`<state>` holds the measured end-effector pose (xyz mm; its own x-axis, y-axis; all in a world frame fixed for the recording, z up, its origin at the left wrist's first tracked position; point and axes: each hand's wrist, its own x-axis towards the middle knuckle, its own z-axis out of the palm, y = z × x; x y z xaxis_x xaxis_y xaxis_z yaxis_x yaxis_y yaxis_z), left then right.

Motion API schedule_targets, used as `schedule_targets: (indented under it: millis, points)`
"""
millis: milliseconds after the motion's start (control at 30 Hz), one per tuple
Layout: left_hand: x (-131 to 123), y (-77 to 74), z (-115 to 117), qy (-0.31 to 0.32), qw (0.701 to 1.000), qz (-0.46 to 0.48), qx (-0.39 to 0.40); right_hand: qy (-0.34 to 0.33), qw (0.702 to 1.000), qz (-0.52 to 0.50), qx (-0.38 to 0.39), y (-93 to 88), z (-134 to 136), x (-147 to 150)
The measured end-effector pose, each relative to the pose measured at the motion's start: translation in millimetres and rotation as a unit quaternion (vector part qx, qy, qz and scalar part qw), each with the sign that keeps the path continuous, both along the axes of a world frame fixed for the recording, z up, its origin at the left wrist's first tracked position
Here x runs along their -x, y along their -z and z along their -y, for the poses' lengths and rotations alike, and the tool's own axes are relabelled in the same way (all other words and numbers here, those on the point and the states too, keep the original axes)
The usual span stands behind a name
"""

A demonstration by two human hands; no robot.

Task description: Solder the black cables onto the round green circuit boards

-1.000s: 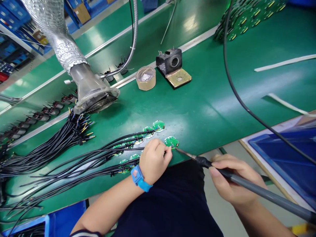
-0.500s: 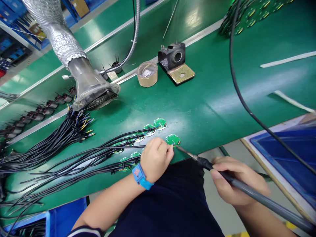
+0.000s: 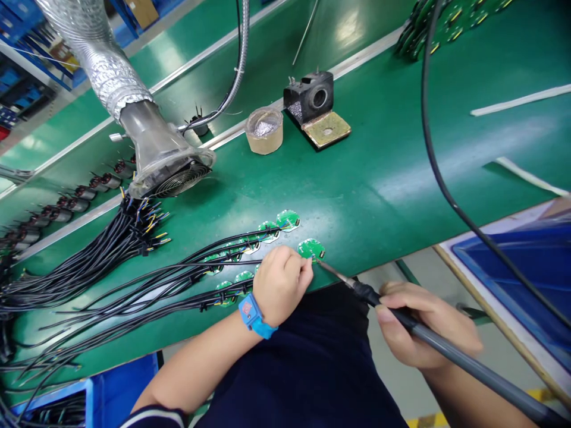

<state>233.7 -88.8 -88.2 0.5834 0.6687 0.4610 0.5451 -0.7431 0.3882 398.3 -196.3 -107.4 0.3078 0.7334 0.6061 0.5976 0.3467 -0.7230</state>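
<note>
My right hand (image 3: pixel 428 324) is wrapped around a soldering iron (image 3: pixel 401 321). Its tip touches or nearly touches the lower edge of a green circuit board (image 3: pixel 311 250) on the bench. At that board's left edge, my left hand (image 3: pixel 283 282) is closed in a pinch on the end of a black cable (image 3: pixel 232 262); the thin wires at its fingertips are too small to make out. A blue strap (image 3: pixel 256 318) circles the left wrist. Behind and beside this hand lie more green boards (image 3: pixel 288 220) with black cables attached in two rows.
A fume extractor nozzle (image 3: pixel 172 163) hangs at the upper left. A soldering iron stand (image 3: pixel 312 101) and a round tub (image 3: pixel 264 132) of silvery material stand behind the board. A cable bundle (image 3: pixel 102 249) lies left; blue bins (image 3: pixel 513 279) flank the bench. The iron's cord (image 3: pixel 430 142) arches on the right.
The view has shifted slightly. Both hands keep their holds, and the iron's tip stays at the board's lower edge.
</note>
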Motion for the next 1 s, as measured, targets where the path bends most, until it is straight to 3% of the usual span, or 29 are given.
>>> schedule_targets:
  millis: [367, 567, 1000]
  points:
    - [-1, -0.3, 0, -0.007, 1.000, -0.001, -0.001, -0.018, 1.000, -0.018, 0.004, -6.0, -5, 0]
    - [-1, 0.1, 0, -0.002, 1.000, -0.006, 0.005, -0.022, 0.996, -0.085, 0.022, -5.2, 0, -5]
    - [-3, 1.3, 2, -0.023, 0.999, -0.024, -0.017, -0.016, 1.000, 0.004, 0.005, -2.4, -10, -1]
